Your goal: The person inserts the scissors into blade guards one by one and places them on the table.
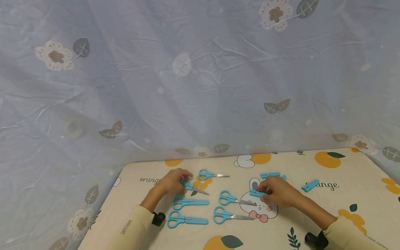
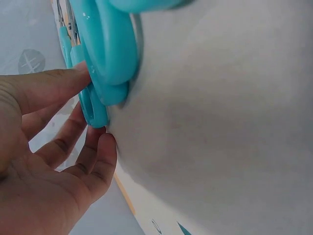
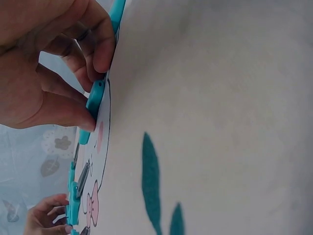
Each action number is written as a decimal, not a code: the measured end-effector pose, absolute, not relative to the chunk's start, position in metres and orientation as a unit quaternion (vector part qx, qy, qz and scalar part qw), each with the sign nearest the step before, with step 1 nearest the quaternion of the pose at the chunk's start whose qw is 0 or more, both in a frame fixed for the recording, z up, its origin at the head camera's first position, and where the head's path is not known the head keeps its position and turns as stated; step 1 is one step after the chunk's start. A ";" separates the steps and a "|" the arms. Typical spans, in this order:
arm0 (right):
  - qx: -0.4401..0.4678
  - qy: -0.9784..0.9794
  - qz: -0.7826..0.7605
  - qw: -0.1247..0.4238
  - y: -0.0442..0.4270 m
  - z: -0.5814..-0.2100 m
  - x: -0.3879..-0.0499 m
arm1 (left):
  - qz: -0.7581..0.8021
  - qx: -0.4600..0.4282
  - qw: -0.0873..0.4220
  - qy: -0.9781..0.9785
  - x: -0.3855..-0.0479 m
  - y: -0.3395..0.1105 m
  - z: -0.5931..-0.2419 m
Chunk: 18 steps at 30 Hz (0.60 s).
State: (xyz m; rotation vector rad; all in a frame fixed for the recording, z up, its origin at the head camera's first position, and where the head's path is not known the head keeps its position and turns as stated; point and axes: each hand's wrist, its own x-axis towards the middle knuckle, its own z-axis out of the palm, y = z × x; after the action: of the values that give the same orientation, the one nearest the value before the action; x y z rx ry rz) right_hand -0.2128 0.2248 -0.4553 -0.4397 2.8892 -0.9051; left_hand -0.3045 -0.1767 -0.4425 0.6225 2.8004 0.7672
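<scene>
My left hand (image 1: 173, 182) pinches the blue handle of a pair of scissors (image 1: 201, 192), whose bare blades point right and slightly toward me. In the left wrist view, the thumb and fingers (image 2: 100, 166) are at that handle, beyond larger blue loops nearer the camera. My right hand (image 1: 279, 192) pinches a blue blade cover (image 1: 257, 193) between thumb and fingers, just above or on the cloth; the right wrist view shows this cover (image 3: 93, 108) too. A gap separates the held cover from the held scissors' blade tips.
Two pairs of covered scissors (image 1: 192, 203) lie nearest the left hand. Three uncovered pairs lie about: one at the back (image 1: 206, 174), two in the middle (image 1: 227, 198). Loose blue covers (image 1: 269, 175) lie behind and right of the right hand, one farther right (image 1: 310, 185). A patterned cloth (image 1: 260, 242) covers the table.
</scene>
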 end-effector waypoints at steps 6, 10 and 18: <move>-0.158 0.943 -0.291 0.025 0.224 -0.459 -0.211 | 0.253 0.207 0.086 0.941 -0.303 -0.177 -0.440; -0.176 0.941 -0.289 0.015 0.224 -0.459 -0.210 | 0.263 0.202 0.087 0.939 -0.304 -0.177 -0.439; -0.179 0.945 -0.272 0.007 0.224 -0.457 -0.208 | 0.286 0.190 0.084 0.935 -0.302 -0.178 -0.440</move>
State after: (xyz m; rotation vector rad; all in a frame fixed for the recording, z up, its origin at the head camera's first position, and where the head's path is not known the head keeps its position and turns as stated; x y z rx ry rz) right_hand -0.2077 0.2244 -0.4571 -0.5611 2.9568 -0.8523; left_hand -0.3024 -0.1784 -0.4400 0.5667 2.7909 0.8533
